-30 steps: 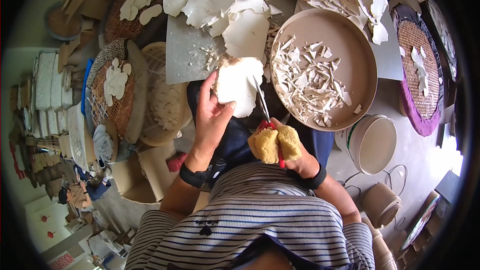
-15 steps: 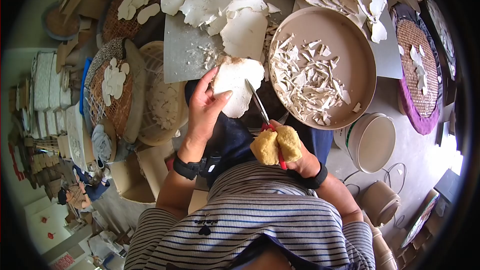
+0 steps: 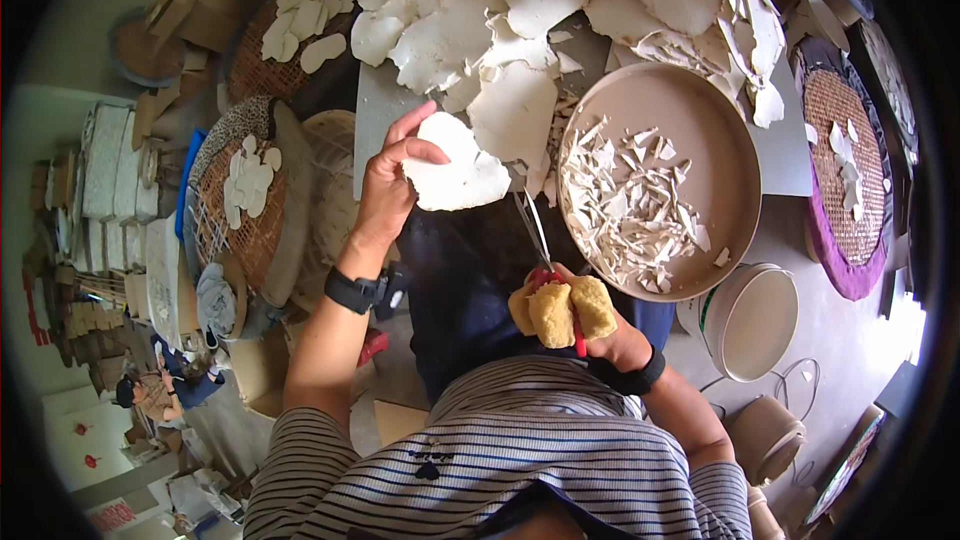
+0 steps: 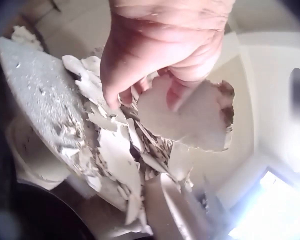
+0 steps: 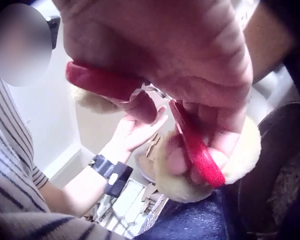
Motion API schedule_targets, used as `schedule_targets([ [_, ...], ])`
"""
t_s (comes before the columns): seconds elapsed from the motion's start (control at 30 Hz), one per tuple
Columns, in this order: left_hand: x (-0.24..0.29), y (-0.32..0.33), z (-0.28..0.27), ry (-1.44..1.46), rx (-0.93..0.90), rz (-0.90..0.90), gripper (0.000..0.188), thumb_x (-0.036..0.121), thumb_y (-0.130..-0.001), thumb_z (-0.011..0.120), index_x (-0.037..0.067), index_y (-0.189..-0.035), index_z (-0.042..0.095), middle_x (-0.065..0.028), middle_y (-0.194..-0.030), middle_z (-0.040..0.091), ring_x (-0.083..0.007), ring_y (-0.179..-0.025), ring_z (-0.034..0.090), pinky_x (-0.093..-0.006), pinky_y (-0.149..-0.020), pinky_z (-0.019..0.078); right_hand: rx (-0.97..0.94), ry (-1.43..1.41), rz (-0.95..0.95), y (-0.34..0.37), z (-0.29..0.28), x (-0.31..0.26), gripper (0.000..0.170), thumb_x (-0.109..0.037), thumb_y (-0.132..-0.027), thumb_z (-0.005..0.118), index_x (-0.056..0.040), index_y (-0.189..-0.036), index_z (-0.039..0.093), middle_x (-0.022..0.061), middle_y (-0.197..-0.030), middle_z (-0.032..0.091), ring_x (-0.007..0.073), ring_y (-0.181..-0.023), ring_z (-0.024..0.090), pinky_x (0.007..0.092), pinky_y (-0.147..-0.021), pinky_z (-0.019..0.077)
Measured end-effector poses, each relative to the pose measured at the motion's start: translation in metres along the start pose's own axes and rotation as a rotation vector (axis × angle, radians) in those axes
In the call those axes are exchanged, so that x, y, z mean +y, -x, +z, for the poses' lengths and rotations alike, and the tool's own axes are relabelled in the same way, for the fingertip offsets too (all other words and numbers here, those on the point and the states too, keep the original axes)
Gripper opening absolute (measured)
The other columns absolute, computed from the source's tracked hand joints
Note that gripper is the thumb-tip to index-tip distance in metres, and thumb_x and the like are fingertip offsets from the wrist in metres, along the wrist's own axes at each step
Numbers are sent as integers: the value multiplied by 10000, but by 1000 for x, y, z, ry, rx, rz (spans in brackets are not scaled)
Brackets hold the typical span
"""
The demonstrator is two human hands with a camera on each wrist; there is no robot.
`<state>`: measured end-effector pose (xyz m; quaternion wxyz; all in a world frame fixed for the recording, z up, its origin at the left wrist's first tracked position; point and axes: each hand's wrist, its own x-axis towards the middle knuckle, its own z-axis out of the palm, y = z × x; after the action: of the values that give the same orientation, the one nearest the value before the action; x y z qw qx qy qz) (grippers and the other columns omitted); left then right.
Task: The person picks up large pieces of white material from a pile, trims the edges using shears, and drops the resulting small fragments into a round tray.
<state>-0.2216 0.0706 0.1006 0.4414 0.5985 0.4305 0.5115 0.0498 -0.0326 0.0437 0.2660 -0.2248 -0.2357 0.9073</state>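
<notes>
The left hand [image 3: 395, 165] pinches a white sheet [image 3: 455, 170] by its edge, at eleven o'clock from the right hand [image 3: 618, 342], whose fingers curl round the red handles of scissors [image 5: 97, 82] wrapped in yellow foam [image 3: 553, 320]. At three o'clock from the sheet, a round tray [image 3: 715, 160] holds white chips [image 3: 635, 210] from six to ten o'clock. Beyond, at three, a purple-rimmed woven tray [image 3: 850, 240] bears white pieces [image 3: 846, 165]. At the round tray's five stands a bucket [image 3: 755, 325]. At nine from the left hand, a dim basket [image 3: 330, 122] seems to hold pale scraps.
</notes>
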Motion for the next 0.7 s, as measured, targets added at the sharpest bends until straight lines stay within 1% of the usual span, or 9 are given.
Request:
schedule_targets([
  [0.03, -3, -6, -6, -70, -9, 16, 186, -75, -733, 618, 80, -810, 688, -82, -1340, 467, -207, -1191, 466, -315, -996, 365, -24, 99, -23, -5, -2, 2, 352, -287, -1005, 327, -28, -1207, 454, 16, -1061, 557, 65, -1007, 516, 232, -906, 411],
  [0.13, -8, -20, -15, -231, -51, 71, 216, -100, -691, 618, 91, -749, 702, -70, -1358, 453, -217, -1200, 462, -318, -998, 364, -111, 350, -150, -18, 2, -5, 406, -269, -924, 535, -44, -1244, 427, 32, -1127, 530, 99, -1074, 500, 252, -955, 390],
  [0.2, -7, -26, -17, -285, -94, 126, 232, -108, -681, 610, 96, -732, 707, -74, -1354, 459, -222, -1202, 464, -317, -995, 368, -161, 294, -209, -23, 14, -18, 510, -235, -855, 651, -53, -1268, 412, 40, -1178, 510, 127, -1103, 490, 269, -985, 373],
  [0.27, -6, -31, -17, -330, -119, 161, 230, -106, -695, 597, 92, -731, 707, -80, -1352, 462, -225, -1207, 464, -310, -988, 375, -167, 240, -170, -26, 12, -21, 692, -175, -773, 734, -76, -1344, 356, 59, -1294, 451, 155, -1182, 445, 295, -1034, 331],
  [0.37, -9, -35, -21, -341, -144, 181, 220, -100, -708, 587, 83, -731, 706, -88, -1346, 472, -225, -1210, 466, -301, -978, 384, -190, 324, -155, -35, 12, -27, 657, -120, -832, 665, -95, -1386, 313, 73, -1346, 413, 159, -1216, 425, 307, -1052, 322],
  [0.43, -15, -39, -24, -320, -155, 170, 206, -94, -709, 589, 75, -731, 705, -92, -1343, 478, -224, -1208, 470, -297, -974, 387, -133, 415, -61, -38, 14, -33, 631, -75, -857, 622, -106, -1397, 297, 78, -1361, 397, 165, -1218, 429, 314, -1057, 326],
  [0.5, -21, -43, -28, -289, -165, 147, 189, -89, -705, 596, 65, -731, 703, -95, -1342, 480, -221, -1204, 476, -293, -972, 388, -96, 381, 7, -41, 19, -41, 611, -41, -875, 583, -116, -1403, 285, 82, -1370, 384, 172, -1213, 438, 322, -1058, 335],
  [0.57, -25, -47, -30, -236, -164, 116, 174, -83, -697, 601, 56, -727, 702, -97, -1340, 484, -217, -1201, 480, -293, -971, 389, -108, 301, -23, -44, 18, -39, 613, -27, -876, 576, -113, -1405, 279, 86, -1368, 385, 176, -1206, 447, 328, -1054, 347],
  [0.7, -34, -57, -36, -208, -183, 118, 156, -73, -685, 607, 47, -720, 702, -101, -1332, 493, -216, -1200, 485, -295, -975, 386, -131, 236, -173, -53, 6, -23, 640, -28, -852, 612, -86, -1397, 281, 94, -1328, 428, 179, -1181, 468, 338, -1035, 372],
])
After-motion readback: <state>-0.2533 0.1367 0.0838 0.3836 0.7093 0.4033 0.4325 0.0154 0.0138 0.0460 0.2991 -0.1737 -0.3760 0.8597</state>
